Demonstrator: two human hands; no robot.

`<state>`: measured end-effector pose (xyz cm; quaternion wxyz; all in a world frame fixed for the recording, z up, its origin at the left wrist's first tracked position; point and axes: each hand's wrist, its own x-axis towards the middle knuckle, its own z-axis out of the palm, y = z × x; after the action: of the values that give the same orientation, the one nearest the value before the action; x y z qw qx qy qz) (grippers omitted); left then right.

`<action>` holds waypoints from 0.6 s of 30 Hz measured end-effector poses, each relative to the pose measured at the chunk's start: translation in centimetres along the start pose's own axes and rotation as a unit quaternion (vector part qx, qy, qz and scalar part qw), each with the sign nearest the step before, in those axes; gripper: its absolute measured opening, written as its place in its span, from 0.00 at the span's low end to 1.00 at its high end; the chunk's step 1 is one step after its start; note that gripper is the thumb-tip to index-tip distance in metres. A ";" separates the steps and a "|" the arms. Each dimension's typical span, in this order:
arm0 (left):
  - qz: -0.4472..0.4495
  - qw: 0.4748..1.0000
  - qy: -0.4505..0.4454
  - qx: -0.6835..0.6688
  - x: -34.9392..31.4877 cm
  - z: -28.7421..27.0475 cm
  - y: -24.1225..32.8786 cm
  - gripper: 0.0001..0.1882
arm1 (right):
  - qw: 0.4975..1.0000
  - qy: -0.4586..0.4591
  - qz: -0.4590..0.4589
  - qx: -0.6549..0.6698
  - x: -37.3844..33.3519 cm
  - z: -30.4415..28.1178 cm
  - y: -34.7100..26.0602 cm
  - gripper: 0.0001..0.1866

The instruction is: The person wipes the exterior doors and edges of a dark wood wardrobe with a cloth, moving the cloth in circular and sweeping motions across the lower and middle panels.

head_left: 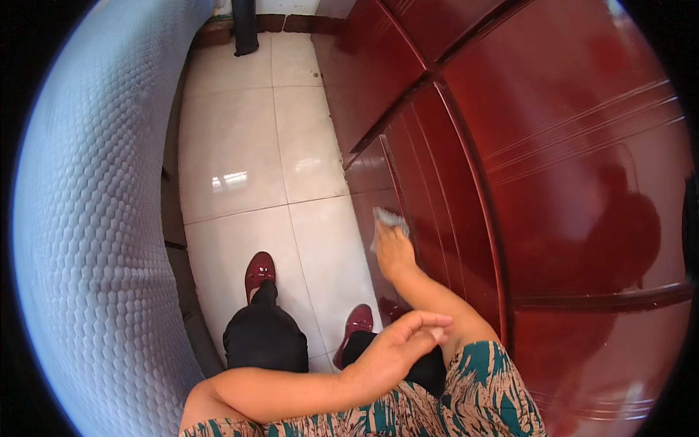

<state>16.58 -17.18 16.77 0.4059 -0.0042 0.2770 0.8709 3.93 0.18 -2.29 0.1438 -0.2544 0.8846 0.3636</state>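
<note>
My right hand [394, 253] is stretched down along the dark red, glossy cabinet [437, 189], its fingers closed on a greyish cloth [391, 216]. The cloth lies against the lower part of the cabinet front, close to the floor; the palm side of the hand is hidden. My left hand [400, 342] crosses in front of my body and reaches the right forearm near the elbow. Its fingers are partly stretched out with nothing between them; whether they touch the forearm, I cannot tell.
A bed or mattress with a pale blue quilted cover [102, 218] runs along the left side. Between it and the cabinet is a narrow strip of light tiled floor [233, 153], where my dark red shoes stand. A black upright object [245, 29] is at the far end.
</note>
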 end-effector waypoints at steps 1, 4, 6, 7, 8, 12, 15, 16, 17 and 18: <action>-0.012 1.000 0.003 -0.013 -0.4 -0.2 0.6 0.16 | 1.000 0.005 0.012 -0.018 2.0 -2.3 0.5 0.24; -0.004 0.999 0.011 -0.041 -0.8 -0.5 1.3 0.16 | 0.996 0.051 0.072 0.021 7.1 -4.8 2.1 0.27; 0.001 0.999 0.025 -0.042 -0.6 -0.6 1.9 0.16 | 0.988 0.109 0.103 0.049 8.8 -4.4 2.8 0.27; 0.000 0.998 0.039 -0.039 -0.7 -0.6 2.1 0.16 | 0.988 0.105 0.102 0.045 8.9 -4.3 2.5 0.27; -0.002 0.998 0.054 -0.037 -0.7 -0.7 2.2 0.16 | 0.989 0.101 0.096 0.047 8.9 -3.9 1.9 0.27; -0.009 0.999 0.034 -0.040 -0.2 -0.6 2.1 0.16 | 0.986 0.118 0.097 0.060 6.7 4.1 -1.7 0.24; 0.003 0.998 0.042 -0.045 -0.8 -1.2 2.3 0.16 | 0.998 -0.037 -0.022 0.042 1.8 3.1 -5.6 0.20; -0.002 0.998 0.034 -0.044 -0.7 -1.0 2.3 0.16 | 0.994 -0.070 -0.029 0.075 0.4 5.6 -6.4 0.20; -0.002 0.998 0.035 -0.045 -0.8 -1.0 2.4 0.17 | 0.981 -0.151 -0.087 0.081 -1.0 4.5 -6.0 0.21; -0.001 0.998 0.039 -0.041 -0.9 -1.0 2.6 0.16 | 0.983 -0.140 -0.085 0.077 -0.9 4.6 -6.2 0.21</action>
<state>15.14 -19.68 17.38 0.3954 -0.0547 0.2567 0.8802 8.39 0.01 -8.57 0.3161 -0.2631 0.8563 0.3125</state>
